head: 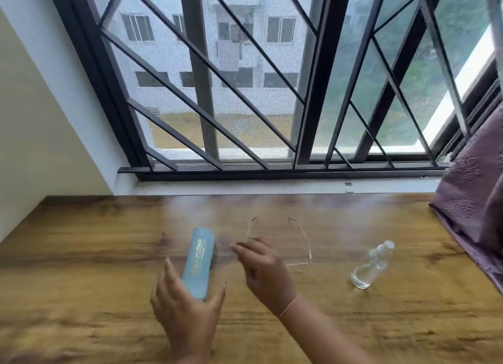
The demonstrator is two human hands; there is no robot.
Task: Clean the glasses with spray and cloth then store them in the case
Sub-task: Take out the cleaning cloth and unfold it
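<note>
A light blue glasses case (pixel 197 263) with gold lettering lies closed on the wooden table (pixel 81 255). My left hand (pixel 187 306) grips its near end, thumb on one side and fingers on the other. My right hand (pixel 262 271) hovers just right of the case with fingers loosely apart, holding nothing. Thin rimless glasses (pixel 299 244) lie on the table behind my right hand, temples unfolded and pointing toward the window; the hand hides part of them. A small clear spray bottle (pixel 371 265) lies tilted on the table to the right. No cloth is visible.
A barred window (pixel 245 91) runs along the far edge of the table. A purple curtain (pixel 473 200) hangs over the table's right end. A pale wall (pixel 32 118) closes off the left side.
</note>
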